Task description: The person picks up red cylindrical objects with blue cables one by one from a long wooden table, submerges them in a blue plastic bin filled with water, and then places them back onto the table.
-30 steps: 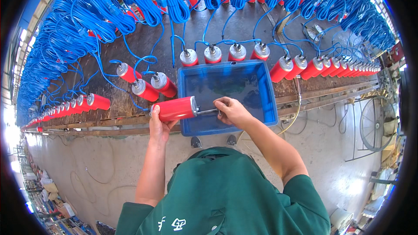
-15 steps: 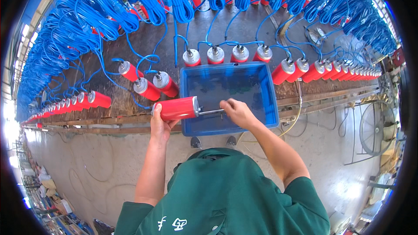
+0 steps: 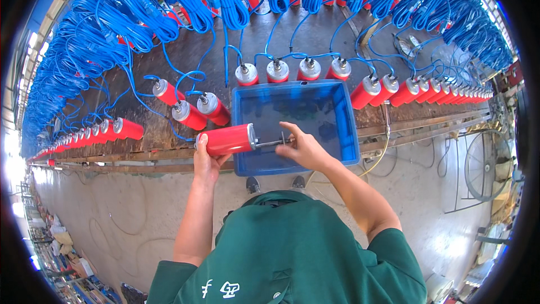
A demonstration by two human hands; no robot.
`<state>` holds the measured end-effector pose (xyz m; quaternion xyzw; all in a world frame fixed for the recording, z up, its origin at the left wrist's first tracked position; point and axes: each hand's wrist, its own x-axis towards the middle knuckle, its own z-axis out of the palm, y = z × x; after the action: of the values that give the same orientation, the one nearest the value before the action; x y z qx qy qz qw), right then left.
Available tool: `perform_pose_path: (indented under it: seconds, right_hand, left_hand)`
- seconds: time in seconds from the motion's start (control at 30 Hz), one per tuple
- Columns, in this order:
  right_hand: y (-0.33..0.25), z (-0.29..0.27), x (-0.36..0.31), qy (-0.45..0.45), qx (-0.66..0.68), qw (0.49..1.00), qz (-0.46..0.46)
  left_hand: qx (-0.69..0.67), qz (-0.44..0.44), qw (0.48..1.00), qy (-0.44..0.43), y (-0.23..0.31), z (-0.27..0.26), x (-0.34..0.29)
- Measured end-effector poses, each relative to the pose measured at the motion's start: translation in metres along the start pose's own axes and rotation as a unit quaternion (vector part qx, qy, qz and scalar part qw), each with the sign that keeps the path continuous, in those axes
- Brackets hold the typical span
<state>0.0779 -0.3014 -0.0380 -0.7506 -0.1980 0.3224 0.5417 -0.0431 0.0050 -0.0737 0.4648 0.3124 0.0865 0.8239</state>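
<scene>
A red cylinder (image 3: 228, 140) with a metal end cap lies level in my left hand (image 3: 208, 160), whose fingers and thumb wrap its left end. From its right end cap sticks a thin metal T-handle wrench (image 3: 271, 143), with its short crossbar beside my right hand (image 3: 305, 149). The right hand's index finger and thumb are spread apart around that crossbar; whether a fingertip touches it I cannot make out. Both hands are over the near part of a blue plastic tub (image 3: 352, 135). How the wrench tip meets the cylinder is too small to see.
Red cylinders with blue cables stand behind the tub (image 3: 309, 70), to its left (image 3: 212, 108) and in a row to its right (image 3: 367, 91). Coiled blue cables (image 3: 228, 0) arch across the far side of the dark table (image 3: 259, 39). A yellow hose (image 3: 385, 155) hangs at the right.
My right hand has gone from closed around the wrench handle to fingers spread beside it, and the crossbar now shows. The red cylinder stays in my left hand, nearly unmoved.
</scene>
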Motion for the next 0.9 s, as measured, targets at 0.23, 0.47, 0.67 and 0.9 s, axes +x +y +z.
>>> perform_pose_path:
  seconds: [0.23, 0.47, 0.67, 0.9]
  right_hand:
    - [0.011, -0.006, 0.013, 0.057, -0.288, 0.939, -0.176]
    - [0.02, -0.012, 0.04, -0.074, 0.084, 0.968, 0.224]
    - [0.016, -0.009, 0.01, 0.061, -0.186, 0.976, -0.099]
    - [0.048, -0.02, 0.019, 0.068, -0.429, 0.834, -0.341]
  left_hand:
    - [-0.014, -0.006, 1.0, 0.009, 0.001, 0.005, 0.002]
    - [-0.027, 0.036, 0.999, 0.028, -0.009, 0.007, 0.002]
    - [-0.012, 0.03, 0.998, 0.045, -0.007, 0.013, 0.002]
    - [0.007, -0.015, 0.998, 0.067, 0.003, 0.022, 0.008]
